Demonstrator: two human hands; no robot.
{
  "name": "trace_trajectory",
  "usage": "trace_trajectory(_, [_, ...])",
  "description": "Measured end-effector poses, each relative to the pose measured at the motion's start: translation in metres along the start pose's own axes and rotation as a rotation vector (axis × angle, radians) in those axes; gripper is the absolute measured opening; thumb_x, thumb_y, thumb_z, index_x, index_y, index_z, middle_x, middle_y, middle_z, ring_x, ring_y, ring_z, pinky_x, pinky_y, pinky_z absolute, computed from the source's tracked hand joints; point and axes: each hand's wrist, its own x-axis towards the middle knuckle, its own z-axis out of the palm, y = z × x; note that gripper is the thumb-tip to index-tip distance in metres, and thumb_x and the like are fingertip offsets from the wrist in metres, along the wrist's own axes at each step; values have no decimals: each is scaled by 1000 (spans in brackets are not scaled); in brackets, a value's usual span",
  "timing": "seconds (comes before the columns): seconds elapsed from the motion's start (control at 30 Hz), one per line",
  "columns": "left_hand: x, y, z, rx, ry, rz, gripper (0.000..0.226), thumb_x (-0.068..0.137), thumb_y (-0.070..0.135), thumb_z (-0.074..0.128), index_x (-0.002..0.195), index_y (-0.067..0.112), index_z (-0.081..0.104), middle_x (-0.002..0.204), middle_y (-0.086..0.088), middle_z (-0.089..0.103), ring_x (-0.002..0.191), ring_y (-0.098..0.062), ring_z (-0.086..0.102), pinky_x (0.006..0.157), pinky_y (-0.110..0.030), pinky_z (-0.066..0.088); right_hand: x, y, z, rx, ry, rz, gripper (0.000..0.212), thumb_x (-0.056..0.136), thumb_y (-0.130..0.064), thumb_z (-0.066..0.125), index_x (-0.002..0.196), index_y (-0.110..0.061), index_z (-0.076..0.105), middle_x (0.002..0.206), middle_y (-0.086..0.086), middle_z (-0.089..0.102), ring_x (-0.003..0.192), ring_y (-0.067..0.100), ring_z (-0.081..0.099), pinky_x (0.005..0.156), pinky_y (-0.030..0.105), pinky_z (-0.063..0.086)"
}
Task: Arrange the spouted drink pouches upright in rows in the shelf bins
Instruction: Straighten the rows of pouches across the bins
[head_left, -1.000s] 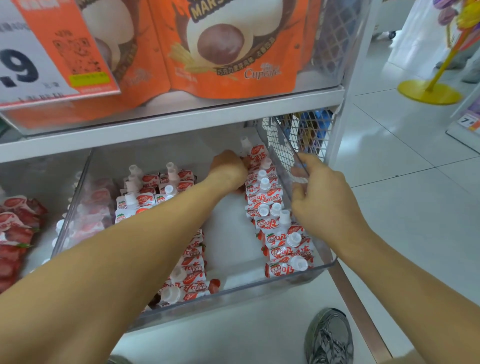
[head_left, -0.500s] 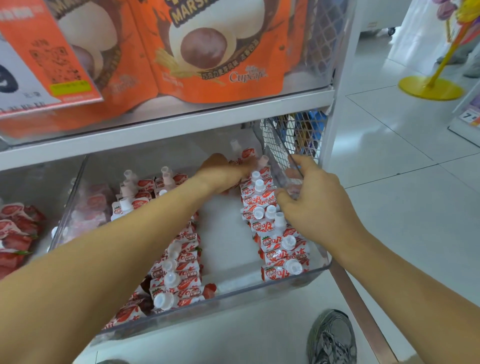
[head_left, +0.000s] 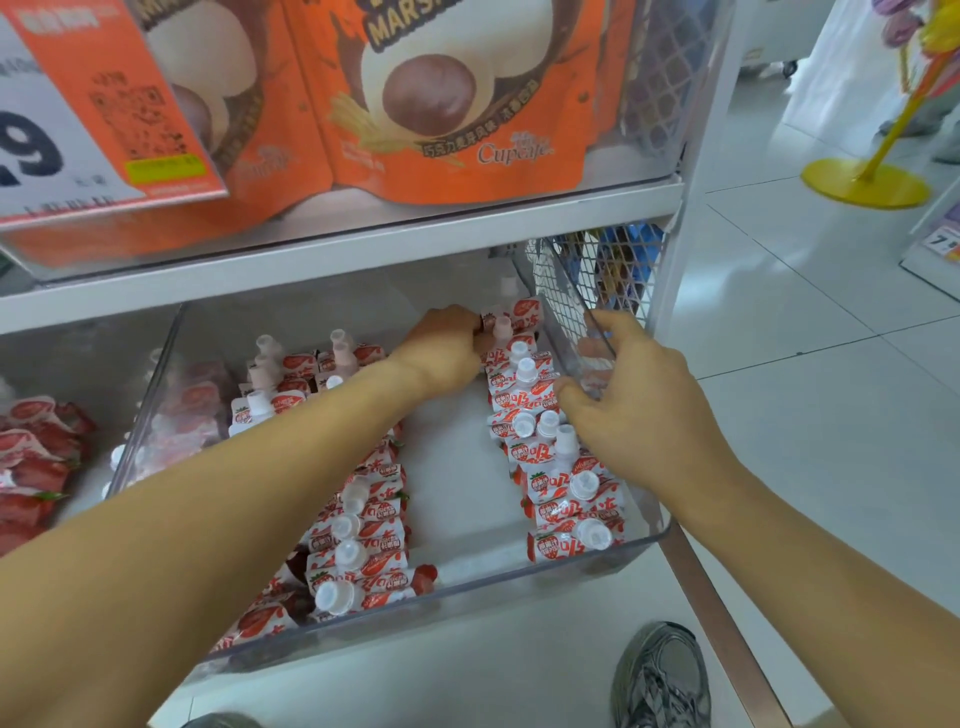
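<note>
**Two hands in the clear bin of strawberry pouches**

The fingertips of the left hand (head_left: 445, 347) are hidden behind its own knuckles; the fingers are curled, and they seem to pinch a small white-and-red spouted drink pouch (head_left: 511, 321) at the far end of the right-hand row (head_left: 550, 457), though the exact hold cannot be made out. The left forearm covers the middle of the left-hand row (head_left: 363, 540), so those pouches are seen only near the front and far back. Beyond the left hand, the rearmost pouches are dim under the white metal shelf board (head_left: 332, 254).

The right hand (head_left: 631, 405) has its fingers curled over the right side wall of the clear plastic shelf bin (head_left: 597, 564), thumb inside and fingertips blurred through the plastic; it grips the wall just beside the right-hand row.

The pouches are white with red strawberry print and round white screw caps. Those in the right-hand row stand upright, caps up, packed closely from the front wall back to the left hand. Between the rows, below the left hand, the bin floor is bare. Outward of the left forearm, a neighbouring bin holds red pouches (head_left: 31, 457), cut off by the frame edge and hazy.
</note>
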Motion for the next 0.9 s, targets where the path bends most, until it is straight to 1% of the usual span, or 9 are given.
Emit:
trace_trajectory(0.07, [-1, 0, -7, -43, 98, -47, 44, 92, 46, 58, 114, 8, 62, 109, -11, 64, 102, -29, 61, 74, -25, 40, -1, 1, 0, 18, -1, -1, 53, 91, -28, 67, 139, -23, 46, 127, -1, 64, 104, 24, 65, 81, 23, 40])
trace_trajectory(0.13, [-6, -1, -11, -147, 142, -72, 56, 85, 52, 65, 126, 17, 51, 107, -5, 64, 95, -22, 62, 77, -24, 44, 0, 2, 0, 25, -5, -2, 53, 91, -28, 68, 139, -24, 46, 123, -1, 65, 103, 24, 66, 81, 23, 42])
trace_trajectory(0.23, [-12, 1, -3, -258, 60, -38, 59, 84, 51, 65, 133, 30, 39, 100, -7, 68, 83, -22, 66, 75, -28, 52, 1, 3, 0, 16, -5, -6, 52, 90, -28, 68, 138, -23, 46, 116, 0, 67, 99, 24, 65, 79, 24, 44])
trace_trajectory(0.3, [-10, 0, 6, -273, 61, 33, 59, 88, 45, 64, 139, 34, 37, 107, -8, 68, 91, -24, 66, 79, -25, 50, 2, 3, 0, 19, -9, -11, 52, 90, -27, 68, 138, -23, 46, 117, 0, 67, 99, 23, 65, 78, 23, 44])
trace_trajectory(0.4, [-6, 0, 7, -278, 95, 93, 58, 89, 37, 66, 140, 30, 41, 118, -8, 67, 104, -25, 65, 89, -28, 50, 2, 4, 0, 21, -18, -16, 52, 91, -27, 68, 138, -23, 46, 118, -3, 65, 100, 22, 64, 78, 22, 42])
trace_trajectory(0.5, [1, -1, 6, -214, 80, 109, 60, 88, 37, 67, 142, 24, 44, 131, -7, 60, 113, -26, 61, 95, -29, 47, 4, 6, 1, 13, -7, -28, 50, 89, -28, 69, 134, -23, 48, 113, -3, 65, 96, 22, 64, 76, 24, 43])
trace_trajectory(0.7, [13, -2, 13, -182, 39, 99, 47, 94, 41, 57, 135, 19, 52, 134, -3, 58, 113, -24, 59, 84, -20, 38, 6, 7, 4, 4, 1, -22, 51, 87, -29, 71, 132, -25, 48, 110, -1, 66, 93, 23, 65, 75, 25, 44])
trace_trajectory(0.8, [13, -1, 14, -164, 20, 58, 53, 95, 47, 53, 139, 18, 48, 140, -3, 54, 118, -25, 57, 86, -18, 35, 6, 7, 4, 12, 1, -21, 51, 87, -29, 70, 133, -26, 47, 113, -2, 66, 96, 23, 65, 79, 26, 47])
trace_trajectory(0.9, [8, 1, 12, -112, -17, 34, 55, 95, 50, 51, 141, 21, 45, 140, -5, 53, 121, -27, 55, 88, -22, 37, 4, 6, 3, 12, -6, -14, 51, 88, -29, 69, 134, -27, 46, 110, -5, 63, 98, 23, 64, 78, 26, 44])
